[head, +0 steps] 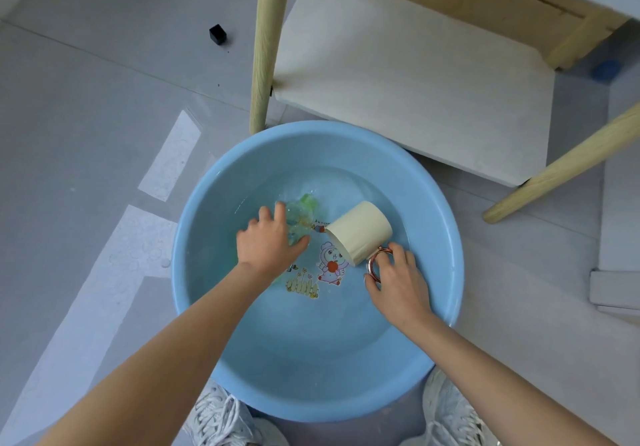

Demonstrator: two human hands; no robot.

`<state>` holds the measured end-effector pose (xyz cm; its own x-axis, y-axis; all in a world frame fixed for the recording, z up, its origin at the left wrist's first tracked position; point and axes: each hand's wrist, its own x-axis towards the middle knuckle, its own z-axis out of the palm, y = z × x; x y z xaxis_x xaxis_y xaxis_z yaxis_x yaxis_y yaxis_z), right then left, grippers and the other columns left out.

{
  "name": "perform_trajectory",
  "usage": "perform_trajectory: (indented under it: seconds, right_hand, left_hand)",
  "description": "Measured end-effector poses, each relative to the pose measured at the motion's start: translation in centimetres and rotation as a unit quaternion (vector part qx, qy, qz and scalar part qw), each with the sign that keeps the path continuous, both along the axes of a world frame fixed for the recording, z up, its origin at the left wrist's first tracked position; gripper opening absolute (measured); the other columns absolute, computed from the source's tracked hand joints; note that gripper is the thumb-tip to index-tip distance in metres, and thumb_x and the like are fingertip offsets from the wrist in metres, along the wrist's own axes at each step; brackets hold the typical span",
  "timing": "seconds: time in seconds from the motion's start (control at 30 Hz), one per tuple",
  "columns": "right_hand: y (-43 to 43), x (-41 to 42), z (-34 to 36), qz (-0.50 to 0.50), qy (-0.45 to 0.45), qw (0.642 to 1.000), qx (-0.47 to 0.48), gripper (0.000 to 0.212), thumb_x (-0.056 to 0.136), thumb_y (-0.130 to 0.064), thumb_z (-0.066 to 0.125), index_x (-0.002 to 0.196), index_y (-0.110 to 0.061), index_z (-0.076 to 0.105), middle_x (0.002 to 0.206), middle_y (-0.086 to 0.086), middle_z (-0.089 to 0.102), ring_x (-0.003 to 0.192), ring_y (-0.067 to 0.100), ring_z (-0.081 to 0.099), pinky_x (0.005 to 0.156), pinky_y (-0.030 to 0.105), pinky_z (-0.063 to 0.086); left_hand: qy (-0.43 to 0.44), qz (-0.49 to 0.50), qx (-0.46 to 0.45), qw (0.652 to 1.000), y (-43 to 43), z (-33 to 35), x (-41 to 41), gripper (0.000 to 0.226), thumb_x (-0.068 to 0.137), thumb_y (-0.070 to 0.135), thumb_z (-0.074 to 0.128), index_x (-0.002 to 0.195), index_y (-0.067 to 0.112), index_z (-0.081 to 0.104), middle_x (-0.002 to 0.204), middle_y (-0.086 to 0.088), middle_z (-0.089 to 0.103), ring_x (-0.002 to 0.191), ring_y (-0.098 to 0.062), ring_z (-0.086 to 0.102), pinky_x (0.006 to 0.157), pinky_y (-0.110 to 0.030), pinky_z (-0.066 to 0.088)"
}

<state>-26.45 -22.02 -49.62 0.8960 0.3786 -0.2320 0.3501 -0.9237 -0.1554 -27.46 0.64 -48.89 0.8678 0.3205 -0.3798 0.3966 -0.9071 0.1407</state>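
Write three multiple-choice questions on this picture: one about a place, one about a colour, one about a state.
1. Where is the cream mug? A) inside the blue basin B) on the white stool seat C) on the floor
2. What colour is the mug's handle? A) black B) rose gold C) green
3. How is the mug positioned? A) upright B) upside down C) tipped on its side
Answers: 1 A, it lies within the basin's rim; 2 B, the ring shines coppery pink; 3 C, its side wall faces up while the right hand grips the handle.
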Motion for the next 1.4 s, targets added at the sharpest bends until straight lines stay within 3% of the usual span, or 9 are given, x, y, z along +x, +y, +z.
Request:
perform_trajectory:
  seconds: [0.37,0.57,0.87,1.03,1.17,1.3,1.4]
  right_hand:
    - [0.4,0.8,1.7,-0.005,-0.07,0.994,0.08,0.021,0.065,-0.018,0.083,0.071,-0.01,0.065,0.093,0.013,0.061,0.074,0.033,0.056,0.06,0.033,0.053]
    - [1.0,2.2,3.3,-0.004,-0.06,0.99,0.129,0.025,0.066,-0.012,0.083,0.064,-0.009,0.058,0.091,0.014,0.056,0.074,0.034,0.061,0.065,0.033,0.053]
    - [0.8,3.5,4.8,-0.03,-0.009,0.99,0.136,0.021,0.076,-0.013,0.077,0.067,-0.008,0.059,0.097,0.015,0.053,0.079,0.036,0.063,0.073,0.041,0.055]
    - [1.5,4.2,5.2,-0.079,0.052,0.984,0.15,0.021,0.08,-0.019,0.074,0.067,-0.014,0.059,0.099,0.009,0.056,0.081,0.024,0.063,0.072,0.018,0.036]
    - [1.8,4.7,6.6,-0.115,0.093,0.974,0.171,0.021,0.084,-0.023,0.071,0.067,-0.021,0.059,0.097,0.006,0.061,0.083,0.019,0.064,0.08,0.024,0.044]
    - [1.1,4.1,8.4,-0.058,0.047,0.986,0.151,0.017,0.083,-0.022,0.072,0.071,-0.013,0.064,0.102,0.002,0.058,0.072,0.01,0.06,0.078,0.022,0.044]
    - [0.5,3.8,9.2,-0.004,0.003,0.989,0.147,0.016,0.081,-0.017,0.074,0.071,-0.012,0.064,0.1,0.004,0.056,0.076,0.014,0.063,0.08,0.026,0.05]
  left_hand:
    - [-0.088,0.07,-0.195,0.974,1.8,3.0,-1.7,0.076,0.075,0.056,0.069,0.134,0.023,0.035,0.126,0.0,0.05,0.106,-0.024,0.056,0.085,-0.036,0.045]
    - [-0.156,0.081,-0.275,0.945,1.9,3.9,-4.0,0.078,0.069,0.049,0.078,0.132,0.022,0.04,0.127,0.008,0.048,0.112,-0.011,0.052,0.087,-0.026,0.037]
    - [-0.213,0.099,-0.308,0.922,1.7,4.8,-5.5,0.076,0.067,0.045,0.081,0.131,0.027,0.044,0.124,0.013,0.051,0.112,-0.002,0.047,0.091,-0.026,0.039]
    - [-0.216,0.108,-0.321,0.916,2.1,4.7,-6.6,0.077,0.065,0.046,0.083,0.13,0.029,0.045,0.122,0.015,0.051,0.112,-0.004,0.049,0.096,-0.033,0.043]
    - [-0.224,0.105,-0.325,0.913,2.5,4.9,-7.0,0.079,0.062,0.055,0.079,0.13,0.031,0.045,0.121,0.017,0.052,0.111,-0.002,0.05,0.095,-0.03,0.043]
    - [-0.223,0.097,-0.327,0.913,2.8,5.0,-7.1,0.078,0.065,0.049,0.082,0.131,0.03,0.045,0.119,0.014,0.052,0.11,-0.002,0.05,0.094,-0.031,0.044]
    - [-0.226,0.092,-0.328,0.913,2.9,5.1,-6.9,0.079,0.064,0.053,0.081,0.131,0.031,0.045,0.118,0.014,0.052,0.11,-0.001,0.049,0.093,-0.027,0.043]
